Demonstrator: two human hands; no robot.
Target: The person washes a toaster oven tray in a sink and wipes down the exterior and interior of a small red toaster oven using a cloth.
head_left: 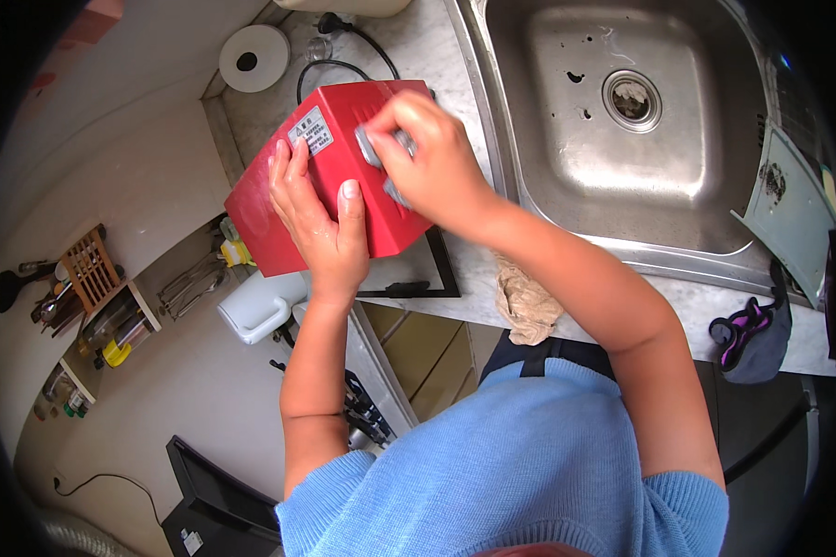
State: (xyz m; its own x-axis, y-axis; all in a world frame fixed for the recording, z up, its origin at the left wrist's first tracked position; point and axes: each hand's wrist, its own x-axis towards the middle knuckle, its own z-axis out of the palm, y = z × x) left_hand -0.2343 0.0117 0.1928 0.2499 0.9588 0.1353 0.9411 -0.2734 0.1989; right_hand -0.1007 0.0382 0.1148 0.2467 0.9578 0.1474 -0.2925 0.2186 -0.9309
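A red countertop oven (272,209) stands on the marble-look counter, its framed glass door (397,271) on the side towards me. My left hand (324,226) lies on the red casing, wet fingers spread, the thumb near an edge. A label (311,132) with writing is partly covered by those fingers. My right hand (432,157) pinches a grey cloth or pad (368,146) against the slotted side panel. More grey material (395,193) shows below that hand; the rest is hidden under the palm.
Right of the oven is a stainless steel sink (550,160) with debris in its drain (631,97). A crumpled brown cloth (526,299) lies at the counter's front edge. Behind the oven are a black power cord (373,45) and a white roll (254,59). A white jug (261,306) stands left.
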